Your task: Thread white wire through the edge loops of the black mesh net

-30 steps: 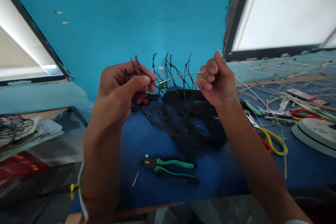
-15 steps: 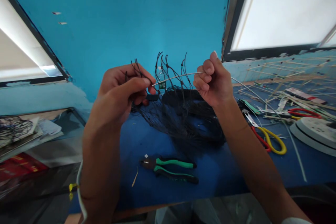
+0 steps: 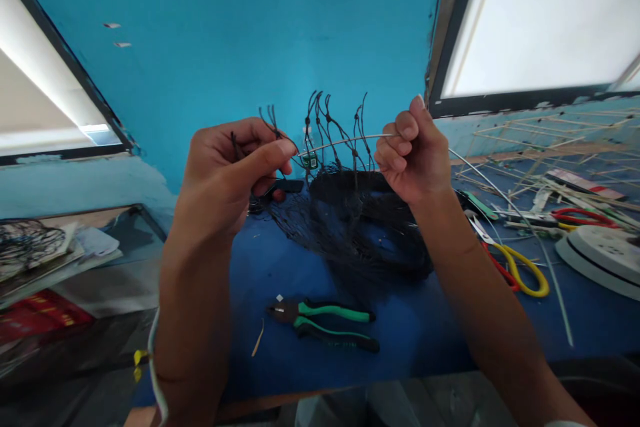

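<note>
Fingertips [image 3: 287, 147] of my left hand [image 3: 225, 165] pinch black knotted-cord netting [image 3: 355, 250] beside one end of a thin, whitish, flexible rod [image 3: 373, 137], clasped in my right hand [image 3: 417, 150]. Several meshes [image 3: 328, 119] appear threaded; most, seemingly unthreaded, lie heaped on the far blue tabletop [image 3: 260, 273].

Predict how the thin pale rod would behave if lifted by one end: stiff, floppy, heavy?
Probably springy rather than floppy: the thin pale rod makes a smooth, shallow arc between the left hand and the right hand. It is likely light, being so slender. Its long free end past the right hand would probably droop and sway, since it curves downward there.
</note>
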Action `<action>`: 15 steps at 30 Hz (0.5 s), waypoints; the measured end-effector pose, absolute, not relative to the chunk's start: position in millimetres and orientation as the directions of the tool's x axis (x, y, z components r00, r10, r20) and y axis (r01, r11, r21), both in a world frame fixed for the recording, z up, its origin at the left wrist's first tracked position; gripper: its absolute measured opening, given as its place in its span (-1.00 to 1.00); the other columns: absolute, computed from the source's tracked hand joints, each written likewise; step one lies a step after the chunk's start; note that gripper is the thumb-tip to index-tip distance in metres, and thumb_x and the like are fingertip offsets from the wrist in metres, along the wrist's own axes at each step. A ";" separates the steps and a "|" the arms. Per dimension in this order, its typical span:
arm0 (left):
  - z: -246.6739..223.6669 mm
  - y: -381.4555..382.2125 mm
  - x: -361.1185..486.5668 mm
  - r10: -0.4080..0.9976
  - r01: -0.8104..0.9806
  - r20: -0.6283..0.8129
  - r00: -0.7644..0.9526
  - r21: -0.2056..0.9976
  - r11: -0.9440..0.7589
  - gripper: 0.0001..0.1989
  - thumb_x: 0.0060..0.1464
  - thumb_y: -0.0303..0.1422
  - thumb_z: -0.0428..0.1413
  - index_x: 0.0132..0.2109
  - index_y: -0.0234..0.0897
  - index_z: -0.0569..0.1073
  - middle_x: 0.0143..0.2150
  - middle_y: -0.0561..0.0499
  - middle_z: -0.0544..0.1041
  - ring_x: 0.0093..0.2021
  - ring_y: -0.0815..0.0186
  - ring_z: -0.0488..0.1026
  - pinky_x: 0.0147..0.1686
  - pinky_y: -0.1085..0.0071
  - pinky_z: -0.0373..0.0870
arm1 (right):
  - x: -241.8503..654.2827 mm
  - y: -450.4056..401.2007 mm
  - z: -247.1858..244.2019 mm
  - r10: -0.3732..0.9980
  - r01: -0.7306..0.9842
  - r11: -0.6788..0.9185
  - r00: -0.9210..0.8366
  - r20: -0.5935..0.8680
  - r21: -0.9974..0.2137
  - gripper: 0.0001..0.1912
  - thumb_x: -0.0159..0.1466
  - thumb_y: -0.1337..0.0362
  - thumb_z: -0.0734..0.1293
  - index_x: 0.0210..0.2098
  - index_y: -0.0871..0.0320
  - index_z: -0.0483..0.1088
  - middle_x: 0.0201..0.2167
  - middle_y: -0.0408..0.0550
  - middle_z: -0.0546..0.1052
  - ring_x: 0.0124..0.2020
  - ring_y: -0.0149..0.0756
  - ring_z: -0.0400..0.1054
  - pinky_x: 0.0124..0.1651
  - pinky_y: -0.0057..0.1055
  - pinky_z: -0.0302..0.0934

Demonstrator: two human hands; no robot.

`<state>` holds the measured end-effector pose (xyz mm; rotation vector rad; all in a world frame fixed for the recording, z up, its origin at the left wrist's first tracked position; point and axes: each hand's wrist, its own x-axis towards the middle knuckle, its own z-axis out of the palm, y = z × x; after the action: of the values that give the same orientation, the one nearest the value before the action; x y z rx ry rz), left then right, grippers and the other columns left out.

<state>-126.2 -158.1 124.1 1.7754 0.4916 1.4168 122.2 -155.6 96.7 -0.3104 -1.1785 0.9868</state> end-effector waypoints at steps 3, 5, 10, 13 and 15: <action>124.4 -158.2 -125.0 0.697 -0.184 0.645 0.313 0.761 -0.622 -0.83 0.04 -0.38 0.36 -0.44 -0.21 0.54 -0.50 0.12 0.51 -0.66 0.56 0.24 -0.72 0.63 0.24 | 121.7 -155.3 96.7 0.762 -0.507 0.575 0.046 0.646 -0.642 -0.43 0.27 -0.10 0.44 -0.61 0.09 0.16 -0.72 -0.31 0.05 -0.73 -0.54 -0.07 -0.73 -0.50 -0.16; 124.5 -158.3 -124.2 0.669 -0.188 0.673 0.315 0.735 -0.651 -0.82 0.06 -0.36 0.35 -0.44 -0.22 0.52 -0.49 0.12 0.50 -0.66 0.57 0.23 -0.72 0.63 0.23 | 122.6 -154.1 96.4 0.744 -0.502 0.592 0.040 0.667 -0.630 -0.43 0.29 -0.11 0.42 -0.61 0.08 0.16 -0.71 -0.30 0.05 -0.73 -0.54 -0.07 -0.73 -0.49 -0.16; 124.9 -160.7 -123.4 0.640 -0.168 0.699 0.321 0.706 -0.688 -0.81 0.09 -0.36 0.32 -0.44 -0.23 0.51 -0.48 0.11 0.49 -0.65 0.57 0.24 -0.70 0.63 0.25 | 124.9 -150.9 95.0 0.727 -0.484 0.609 0.025 0.686 -0.628 -0.45 0.29 -0.13 0.41 -0.59 0.07 0.19 -0.71 -0.29 0.07 -0.73 -0.51 -0.07 -0.72 -0.45 -0.17; 124.4 -160.9 -123.1 0.637 -0.206 0.702 0.318 0.707 -0.677 -0.81 0.08 -0.36 0.32 -0.45 -0.23 0.52 -0.51 0.12 0.46 -0.66 0.57 0.23 -0.71 0.64 0.24 | 123.5 -150.4 94.4 0.746 -0.476 0.598 0.035 0.666 -0.645 -0.43 0.26 -0.16 0.43 -0.59 0.06 0.18 -0.71 -0.29 0.06 -0.72 -0.50 -0.09 -0.72 -0.44 -0.18; 123.8 -159.8 -123.1 0.637 -0.225 0.704 0.316 0.707 -0.670 -0.84 0.08 -0.38 0.32 -0.43 -0.22 0.53 -0.54 0.14 0.43 -0.66 0.57 0.22 -0.71 0.64 0.25 | 122.1 -150.8 94.4 0.761 -0.465 0.592 0.054 0.647 -0.658 -0.41 0.25 -0.18 0.42 -0.60 0.06 0.15 -0.71 -0.29 0.05 -0.72 -0.49 -0.09 -0.72 -0.43 -0.17</action>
<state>-123.1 -159.8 123.8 1.8300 0.3670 1.4480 122.1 -150.8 94.4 -0.3052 -1.1899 0.9530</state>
